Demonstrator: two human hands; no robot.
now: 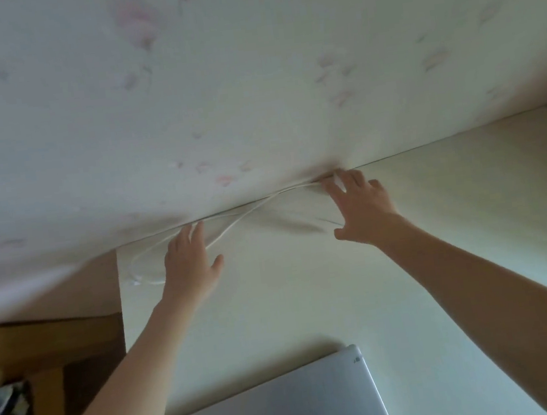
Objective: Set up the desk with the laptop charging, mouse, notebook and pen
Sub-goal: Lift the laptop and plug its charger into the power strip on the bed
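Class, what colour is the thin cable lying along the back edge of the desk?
White: the thin cable, head view.

My left hand (191,262) and right hand (362,208) are reaching to the back edge of the desk (441,238), where the wall (250,89) is closing off any further passage. A white cable (233,227) is looping across the surface between and beneath my hands, crossing the path along that edge. The closed laptop (290,408) is occupying the near middle of the desk. Bare surface is lying open between laptop and hands, and to the right of my right arm.
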